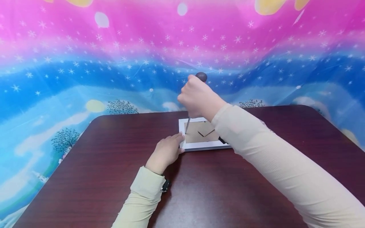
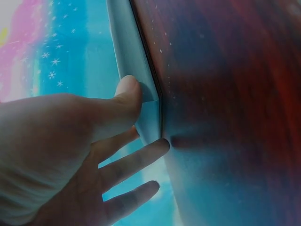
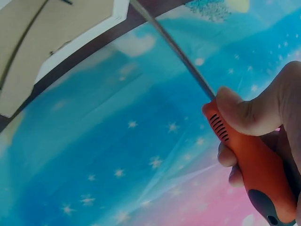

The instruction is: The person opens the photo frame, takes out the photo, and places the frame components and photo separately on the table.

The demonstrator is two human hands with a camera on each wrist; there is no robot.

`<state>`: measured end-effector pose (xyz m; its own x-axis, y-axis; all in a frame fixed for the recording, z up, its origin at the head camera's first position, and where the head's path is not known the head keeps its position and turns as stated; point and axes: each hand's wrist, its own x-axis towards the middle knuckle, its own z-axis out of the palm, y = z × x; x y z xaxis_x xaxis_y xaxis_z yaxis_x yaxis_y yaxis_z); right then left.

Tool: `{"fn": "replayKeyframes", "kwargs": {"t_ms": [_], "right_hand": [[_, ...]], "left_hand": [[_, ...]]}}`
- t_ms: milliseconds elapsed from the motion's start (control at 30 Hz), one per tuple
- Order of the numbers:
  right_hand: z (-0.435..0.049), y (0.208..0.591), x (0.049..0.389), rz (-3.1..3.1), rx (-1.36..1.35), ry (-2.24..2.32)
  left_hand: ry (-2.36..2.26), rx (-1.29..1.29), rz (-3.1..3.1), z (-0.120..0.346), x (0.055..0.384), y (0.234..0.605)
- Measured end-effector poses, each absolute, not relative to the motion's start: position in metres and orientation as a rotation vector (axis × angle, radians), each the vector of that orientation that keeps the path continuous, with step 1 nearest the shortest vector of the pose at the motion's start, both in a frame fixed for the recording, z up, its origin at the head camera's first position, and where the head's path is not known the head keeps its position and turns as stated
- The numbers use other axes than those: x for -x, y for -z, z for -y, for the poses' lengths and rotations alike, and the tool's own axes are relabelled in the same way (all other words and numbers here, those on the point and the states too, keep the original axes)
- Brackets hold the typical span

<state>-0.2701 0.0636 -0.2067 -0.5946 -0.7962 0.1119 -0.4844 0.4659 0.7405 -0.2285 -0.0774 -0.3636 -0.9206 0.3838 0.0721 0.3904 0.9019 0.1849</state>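
Observation:
A white picture frame (image 1: 205,146) lies back-up on the table, its brown backing board (image 1: 194,135) showing. My left hand (image 1: 165,152) holds the frame at its near left corner. In the left wrist view the thumb (image 2: 127,92) presses the frame's side, with the other fingers spread beyond it. Above the frame, my right hand (image 1: 196,96) grips a screwdriver (image 3: 254,160) by its orange and black handle. Its metal shaft (image 1: 187,125) slants down, the tip right at the left edge of the backing board. Part of the frame is hidden behind the right forearm.
The frame rests near the far edge of a dark red-brown wooden table (image 1: 99,177). Behind it hangs a pink and blue cloth (image 1: 159,47) with snowflakes. A small black piece (image 1: 221,140) shows on the frame beside the right sleeve (image 1: 256,139).

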Motion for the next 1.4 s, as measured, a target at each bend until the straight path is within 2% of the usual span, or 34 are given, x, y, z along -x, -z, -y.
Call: {"fn": "replayKeyframes", "kwargs": {"t_ms": [300, 767, 1033, 1400], "right_hand": [[-0.039, 0.207, 0.255, 2.137, -1.081, 1.165], [-0.092, 0.211, 0.275, 2.447, -1.06, 0.813], [-0.101, 0.212, 0.277, 2.463, -1.075, 0.771], [-0.139, 0.228, 0.285, 2.533, -1.078, 0.475]], "left_hand": [[0.297, 0.59, 3.096, 0.076, 0.231, 0.362], [0.294, 0.591, 3.011, 0.075, 0.227, 0.364], [0.302, 0.582, 3.019, 0.076, 0.228, 0.363], [0.318, 0.565, 3.071, 0.075, 0.229, 0.362]]}}
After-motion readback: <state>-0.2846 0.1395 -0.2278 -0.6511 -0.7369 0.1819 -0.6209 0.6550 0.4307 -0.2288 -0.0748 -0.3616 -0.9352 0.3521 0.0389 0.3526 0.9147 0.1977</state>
